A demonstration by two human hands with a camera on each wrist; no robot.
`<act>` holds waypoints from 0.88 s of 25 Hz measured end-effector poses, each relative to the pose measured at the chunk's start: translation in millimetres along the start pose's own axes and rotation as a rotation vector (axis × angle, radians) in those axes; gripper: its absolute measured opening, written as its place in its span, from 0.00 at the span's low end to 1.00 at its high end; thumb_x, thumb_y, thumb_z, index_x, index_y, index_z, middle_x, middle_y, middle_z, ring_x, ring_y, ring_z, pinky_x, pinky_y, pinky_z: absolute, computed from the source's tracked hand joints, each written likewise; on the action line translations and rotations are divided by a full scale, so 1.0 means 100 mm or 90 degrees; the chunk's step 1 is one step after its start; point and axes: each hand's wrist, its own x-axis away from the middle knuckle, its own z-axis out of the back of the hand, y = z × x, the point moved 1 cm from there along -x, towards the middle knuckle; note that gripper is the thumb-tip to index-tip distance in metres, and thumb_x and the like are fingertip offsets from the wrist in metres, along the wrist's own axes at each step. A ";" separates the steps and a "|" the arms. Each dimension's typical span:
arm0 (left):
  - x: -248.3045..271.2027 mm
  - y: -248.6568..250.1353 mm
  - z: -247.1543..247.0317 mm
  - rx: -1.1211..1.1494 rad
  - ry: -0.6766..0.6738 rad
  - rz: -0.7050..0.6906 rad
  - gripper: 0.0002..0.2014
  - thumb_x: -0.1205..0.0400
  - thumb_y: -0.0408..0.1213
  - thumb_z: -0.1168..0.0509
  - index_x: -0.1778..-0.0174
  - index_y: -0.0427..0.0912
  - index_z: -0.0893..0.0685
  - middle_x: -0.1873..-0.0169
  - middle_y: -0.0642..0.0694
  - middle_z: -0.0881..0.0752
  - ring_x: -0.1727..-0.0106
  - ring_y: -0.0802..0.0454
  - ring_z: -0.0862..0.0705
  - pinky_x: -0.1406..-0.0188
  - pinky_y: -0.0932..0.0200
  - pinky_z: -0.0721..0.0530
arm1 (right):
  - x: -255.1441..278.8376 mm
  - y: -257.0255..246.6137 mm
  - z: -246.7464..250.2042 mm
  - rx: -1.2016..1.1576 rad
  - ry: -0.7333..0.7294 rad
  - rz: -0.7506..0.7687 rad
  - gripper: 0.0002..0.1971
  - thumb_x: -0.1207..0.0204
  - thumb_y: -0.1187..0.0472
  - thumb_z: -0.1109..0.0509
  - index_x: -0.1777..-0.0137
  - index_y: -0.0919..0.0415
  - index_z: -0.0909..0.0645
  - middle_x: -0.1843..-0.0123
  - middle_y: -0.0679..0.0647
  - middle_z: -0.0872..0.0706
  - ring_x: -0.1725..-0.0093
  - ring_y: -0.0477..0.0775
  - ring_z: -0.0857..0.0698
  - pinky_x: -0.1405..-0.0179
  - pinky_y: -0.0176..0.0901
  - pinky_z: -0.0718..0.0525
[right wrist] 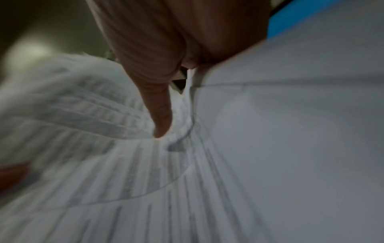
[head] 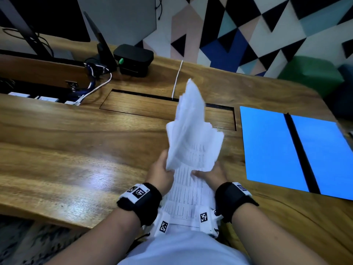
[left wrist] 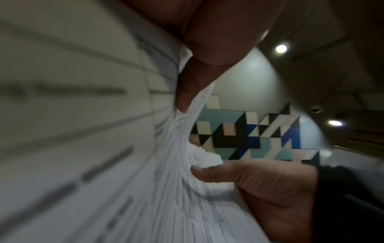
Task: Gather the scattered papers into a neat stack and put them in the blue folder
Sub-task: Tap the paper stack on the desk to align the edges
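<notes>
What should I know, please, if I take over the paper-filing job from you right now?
Left hand: grips the left edge of the papers.
Right hand: grips their right edge.
Papers: gathered in one bundle, lifted above the wooden desk, sheets fanned and uneven.
Blue folder: lies open on the desk, to the right, nothing in it.
Done: gathering.
Left: square the stack, lay it in the folder.

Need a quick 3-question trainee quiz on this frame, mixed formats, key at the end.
1. True or false: the blue folder lies open on the desk.
2. Which hands hold the papers? A) left hand only B) right hand only C) both
3. Fill in: the folder lies to the person's ____ of the papers.

Key: 1 true; 2 C; 3 right.
</notes>
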 end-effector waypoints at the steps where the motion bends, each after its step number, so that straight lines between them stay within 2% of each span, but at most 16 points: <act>1: -0.02 0.07 0.02 0.027 -0.021 -0.029 0.25 0.22 0.23 0.41 0.47 0.65 0.24 0.56 0.53 0.12 0.54 0.54 0.13 0.56 0.57 0.14 | 0.04 -0.06 0.07 -0.123 -0.035 -0.013 0.26 0.43 0.65 0.15 0.43 0.60 0.18 0.44 0.58 0.11 0.48 0.55 0.10 0.49 0.49 0.10; 2: -0.03 0.16 0.05 0.078 -0.041 -0.052 0.26 0.22 0.20 0.40 0.47 0.63 0.22 0.57 0.54 0.12 0.57 0.57 0.14 0.58 0.59 0.15 | 0.08 -0.13 0.17 -0.217 -0.088 -0.045 0.23 0.39 0.67 0.17 0.42 0.62 0.17 0.43 0.58 0.11 0.47 0.54 0.10 0.49 0.45 0.10; 3: -0.04 0.23 0.11 0.132 -0.061 -0.065 0.26 0.22 0.17 0.40 0.47 0.59 0.20 0.58 0.54 0.13 0.58 0.59 0.15 0.57 0.61 0.16 | 0.13 -0.20 0.27 -0.285 -0.135 -0.088 0.25 0.39 0.64 0.17 0.41 0.64 0.17 0.42 0.57 0.11 0.42 0.53 0.12 0.43 0.44 0.12; 5: -0.06 0.36 0.25 0.228 -0.095 -0.073 0.25 0.24 0.16 0.36 0.45 0.55 0.18 0.58 0.52 0.16 0.55 0.57 0.18 0.52 0.58 0.16 | 0.17 -0.36 0.48 -0.361 -0.192 -0.096 0.39 0.48 0.58 0.13 0.35 0.68 0.19 0.38 0.61 0.13 0.35 0.59 0.16 0.32 0.55 0.19; 6: -0.07 0.43 0.31 0.260 -0.100 -0.068 0.25 0.25 0.17 0.35 0.44 0.54 0.18 0.56 0.51 0.16 0.54 0.55 0.18 0.49 0.55 0.15 | 0.19 -0.47 0.55 -0.396 -0.190 -0.067 0.44 0.50 0.59 0.12 0.32 0.69 0.22 0.36 0.64 0.15 0.34 0.63 0.16 0.33 0.60 0.19; 7: -0.09 0.50 0.37 0.279 -0.096 -0.074 0.25 0.25 0.17 0.34 0.45 0.55 0.18 0.55 0.51 0.15 0.53 0.54 0.16 0.49 0.55 0.14 | 0.23 -0.62 0.60 -0.417 -0.158 -0.022 0.45 0.50 0.60 0.12 0.31 0.70 0.24 0.36 0.65 0.14 0.36 0.65 0.15 0.38 0.60 0.16; 8: -0.14 0.55 0.41 0.273 -0.070 -0.100 0.25 0.25 0.17 0.34 0.45 0.56 0.20 0.54 0.52 0.13 0.51 0.54 0.14 0.49 0.55 0.13 | 0.25 -0.77 0.63 -0.404 -0.098 0.038 0.42 0.50 0.61 0.13 0.33 0.70 0.22 0.41 0.62 0.11 0.40 0.63 0.13 0.44 0.55 0.13; 10: -0.26 0.67 0.45 0.223 0.027 -0.183 0.28 0.26 0.18 0.32 0.40 0.54 0.25 0.46 0.52 0.14 0.44 0.54 0.14 0.42 0.57 0.15 | 0.33 -1.10 0.62 -0.333 0.041 0.187 0.27 0.44 0.64 0.15 0.43 0.68 0.16 0.56 0.49 0.07 0.52 0.49 0.09 0.55 0.38 0.13; 11: -0.32 0.70 0.45 0.212 0.076 -0.218 0.31 0.28 0.19 0.31 0.35 0.52 0.29 0.42 0.51 0.16 0.39 0.53 0.16 0.38 0.59 0.17 | 0.40 -1.25 0.59 -0.310 0.085 0.248 0.20 0.39 0.67 0.18 0.46 0.66 0.14 0.60 0.45 0.07 0.57 0.43 0.10 0.57 0.33 0.15; 13: -0.38 0.72 0.44 0.251 0.133 -0.248 0.34 0.29 0.18 0.33 0.31 0.47 0.35 0.39 0.50 0.18 0.36 0.52 0.19 0.37 0.63 0.20 | 0.47 -1.38 0.50 -0.298 0.117 0.313 0.17 0.35 0.69 0.20 0.46 0.65 0.14 0.55 0.46 0.08 0.55 0.39 0.11 0.55 0.28 0.16; 15: -0.40 0.67 0.43 0.281 0.154 -0.232 0.34 0.29 0.17 0.32 0.30 0.39 0.38 0.37 0.45 0.19 0.37 0.48 0.17 0.37 0.60 0.18 | 0.50 -1.31 0.47 -0.289 0.136 0.332 0.20 0.36 0.68 0.19 0.42 0.66 0.15 0.49 0.51 0.09 0.51 0.41 0.10 0.52 0.29 0.16; 17: -0.38 0.63 0.44 0.284 0.139 -0.199 0.36 0.29 0.16 0.29 0.29 0.31 0.39 0.38 0.41 0.18 0.42 0.49 0.15 0.39 0.56 0.15 | 0.47 -1.19 0.51 -0.278 0.135 0.331 0.23 0.39 0.68 0.17 0.42 0.66 0.15 0.48 0.53 0.08 0.48 0.46 0.10 0.50 0.37 0.13; 19: -0.37 0.61 0.45 0.291 0.118 -0.193 0.38 0.33 0.18 0.25 0.30 0.31 0.36 0.41 0.42 0.15 0.45 0.53 0.13 0.39 0.54 0.15 | 0.49 -1.17 0.53 -0.283 0.114 0.344 0.25 0.43 0.68 0.16 0.43 0.67 0.15 0.48 0.57 0.08 0.47 0.53 0.10 0.47 0.46 0.12; 20: -0.37 0.62 0.44 0.299 0.113 -0.198 0.38 0.35 0.19 0.24 0.30 0.31 0.35 0.41 0.41 0.15 0.44 0.52 0.13 0.39 0.52 0.15 | 0.53 -1.20 0.53 -0.291 0.098 0.359 0.26 0.44 0.67 0.16 0.44 0.68 0.16 0.49 0.57 0.08 0.47 0.54 0.10 0.46 0.47 0.12; 22: -0.38 0.65 0.43 0.315 0.107 -0.215 0.42 0.39 0.22 0.20 0.31 0.33 0.32 0.39 0.37 0.15 0.41 0.47 0.13 0.40 0.50 0.14 | 0.60 -1.27 0.53 -0.294 0.075 0.390 0.27 0.46 0.64 0.16 0.44 0.67 0.15 0.51 0.53 0.07 0.47 0.52 0.10 0.48 0.42 0.13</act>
